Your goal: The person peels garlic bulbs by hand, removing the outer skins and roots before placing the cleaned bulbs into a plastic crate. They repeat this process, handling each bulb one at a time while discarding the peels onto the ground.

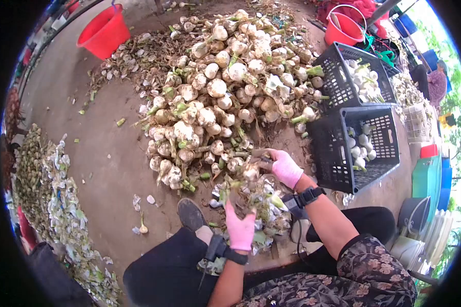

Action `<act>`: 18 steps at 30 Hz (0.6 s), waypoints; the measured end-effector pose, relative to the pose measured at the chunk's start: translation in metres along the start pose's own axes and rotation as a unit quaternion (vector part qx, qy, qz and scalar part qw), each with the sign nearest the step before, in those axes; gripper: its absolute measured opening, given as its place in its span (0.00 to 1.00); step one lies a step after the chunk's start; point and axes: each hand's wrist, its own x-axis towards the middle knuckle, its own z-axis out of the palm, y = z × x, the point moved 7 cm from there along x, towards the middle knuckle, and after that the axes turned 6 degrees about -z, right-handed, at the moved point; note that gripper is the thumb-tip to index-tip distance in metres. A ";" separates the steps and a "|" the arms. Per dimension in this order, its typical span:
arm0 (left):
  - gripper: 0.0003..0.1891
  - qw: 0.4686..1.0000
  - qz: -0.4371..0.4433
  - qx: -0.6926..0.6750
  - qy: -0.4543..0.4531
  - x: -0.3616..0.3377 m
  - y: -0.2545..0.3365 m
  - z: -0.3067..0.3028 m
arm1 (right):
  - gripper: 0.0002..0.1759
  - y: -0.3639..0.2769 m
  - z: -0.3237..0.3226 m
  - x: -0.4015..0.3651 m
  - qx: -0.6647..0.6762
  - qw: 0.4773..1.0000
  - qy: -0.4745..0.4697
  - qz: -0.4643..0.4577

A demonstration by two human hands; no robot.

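A large heap of garlic bulbs (pixel 217 88), dirty and with stalks on, lies on the floor before me. My right hand (pixel 286 168), in a pink glove with soiled fingertips, is closed on a garlic bulb (pixel 251 172) at the heap's near edge. Lower and to the left, my left hand (pixel 239 225) wears a pink glove too; its fingers are smeared by motion over loose peelings. Under and between the hands lies a pile of torn garlic skins and leaf scraps (pixel 267 216). A strapped device sits on each wrist.
To the right stand two black crates, a nearer crate (pixel 338 153) and a farther crate (pixel 333 77), both with cleaned white bulbs. A red bucket (pixel 103 33) is at far left, another red bucket (pixel 344 30) at far right. A person (pixel 436 84) sits at the right edge.
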 end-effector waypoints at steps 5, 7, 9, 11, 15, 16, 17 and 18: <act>0.39 0.997 0.083 -0.001 0.003 -0.007 0.000 -0.003 | 0.23 -0.036 0.052 -0.059 0.082 0.992 -0.092 -0.021; 0.37 0.996 0.081 -0.026 -0.030 -0.015 0.014 -0.003 | 0.23 -0.034 0.056 -0.073 0.086 0.993 -0.071 -0.025; 0.36 0.993 0.109 -0.047 -0.027 -0.026 0.025 -0.004 | 0.22 -0.035 0.065 -0.087 0.195 0.979 -0.054 -0.039; 0.35 0.988 0.133 -0.067 -0.026 -0.037 0.032 -0.006 | 0.23 -0.031 0.075 -0.097 0.303 0.951 -0.037 -0.050; 0.36 0.979 0.203 0.002 0.013 -0.053 0.045 -0.011 | 0.19 -0.032 0.077 -0.111 0.179 0.975 0.097 -0.088; 0.36 0.975 0.219 0.021 0.021 -0.056 0.048 -0.014 | 0.18 -0.033 0.078 -0.114 0.122 0.980 0.112 -0.109; 0.36 0.975 0.220 0.021 0.024 -0.058 0.047 -0.015 | 0.18 -0.037 0.080 -0.117 0.064 0.981 0.126 -0.129; 0.36 0.980 0.198 -0.009 0.014 -0.057 0.043 -0.015 | 0.18 -0.038 0.081 -0.119 0.060 0.984 0.112 -0.126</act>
